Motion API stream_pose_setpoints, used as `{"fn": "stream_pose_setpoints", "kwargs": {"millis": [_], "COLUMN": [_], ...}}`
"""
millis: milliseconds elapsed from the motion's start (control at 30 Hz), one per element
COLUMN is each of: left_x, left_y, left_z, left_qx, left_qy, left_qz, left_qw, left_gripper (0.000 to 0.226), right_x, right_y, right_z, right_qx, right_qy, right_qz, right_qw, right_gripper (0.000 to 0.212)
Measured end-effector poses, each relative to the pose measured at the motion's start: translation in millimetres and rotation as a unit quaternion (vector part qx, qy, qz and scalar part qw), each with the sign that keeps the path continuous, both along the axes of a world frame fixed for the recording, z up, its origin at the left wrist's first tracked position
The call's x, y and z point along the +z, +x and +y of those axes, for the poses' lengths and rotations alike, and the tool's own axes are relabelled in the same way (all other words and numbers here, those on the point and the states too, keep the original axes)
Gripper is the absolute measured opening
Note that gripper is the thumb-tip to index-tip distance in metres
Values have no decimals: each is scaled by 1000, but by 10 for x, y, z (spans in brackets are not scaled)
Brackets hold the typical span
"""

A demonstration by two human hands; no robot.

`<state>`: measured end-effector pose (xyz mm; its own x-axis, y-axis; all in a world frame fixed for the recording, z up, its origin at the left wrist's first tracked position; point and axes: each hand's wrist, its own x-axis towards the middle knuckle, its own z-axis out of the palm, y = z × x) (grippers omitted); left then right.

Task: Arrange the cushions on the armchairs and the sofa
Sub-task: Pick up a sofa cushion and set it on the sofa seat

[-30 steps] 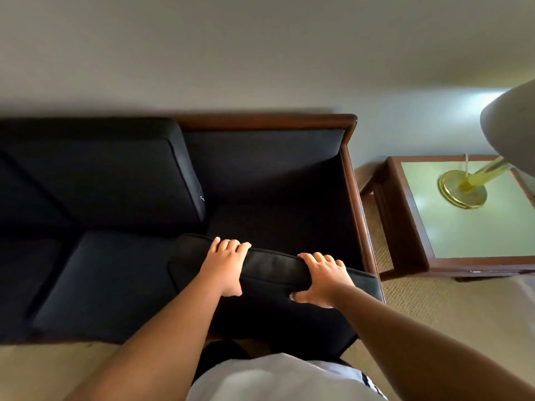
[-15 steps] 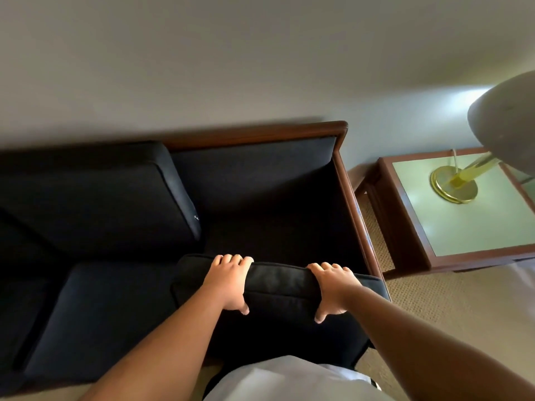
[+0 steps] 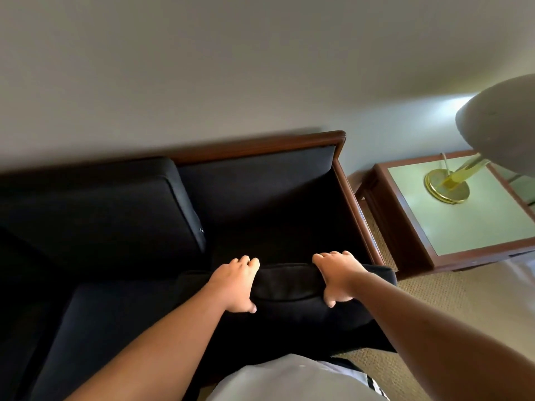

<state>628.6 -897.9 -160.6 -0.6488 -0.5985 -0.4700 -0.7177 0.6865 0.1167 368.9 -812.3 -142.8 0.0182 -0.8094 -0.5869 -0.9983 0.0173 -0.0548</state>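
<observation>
Pale wall (image 3: 202, 68) rises behind a black sofa (image 3: 260, 143) with a wooden frame, and beside its right arm a side table (image 3: 405, 227) carrying a brass lamp (image 3: 447, 186) stands on tan carpet (image 3: 434, 290). Both hands grip the top edge of a black cushion (image 3: 286, 285) held at the front of the sofa's right end: the left hand (image 3: 237, 285) and right hand (image 3: 338, 276) each curl fingers over its far side, thumbs on the near face. A back cushion (image 3: 101, 209) and a seat cushion (image 3: 115, 328) sit in place just left of it.
</observation>
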Motion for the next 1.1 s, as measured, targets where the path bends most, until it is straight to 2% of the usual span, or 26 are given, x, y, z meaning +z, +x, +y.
{"fn": "stream_pose_setpoints", "kwargs": {"millis": [200,333,433,767,1100], "left_x": [-81,-270,-331,-433,-404], "left_y": [37,133,194,265,225], "left_z": [64,224,213,55,74], "left_qx": [43,52,36,33,88], "left_qy": [-41,-41,-56,-156,-99], "left_qz": [-4,-24,-14,34,16], "left_qw": [998,998,998,987,991], "left_gripper": [78,74,78,117,113], "right_x": [-59,-315,-447,-451,-517], "right_y": [49,149,85,-38,-60], "right_z": [-56,106,197,-59,-167], "right_qx": [11,-2,-6,-46,-53], "right_qy": [-83,-116,-134,-145,-108], "right_qz": [33,22,14,-18,-21], "right_qw": [996,993,991,988,993], "right_gripper": [68,78,93,111,117]}}
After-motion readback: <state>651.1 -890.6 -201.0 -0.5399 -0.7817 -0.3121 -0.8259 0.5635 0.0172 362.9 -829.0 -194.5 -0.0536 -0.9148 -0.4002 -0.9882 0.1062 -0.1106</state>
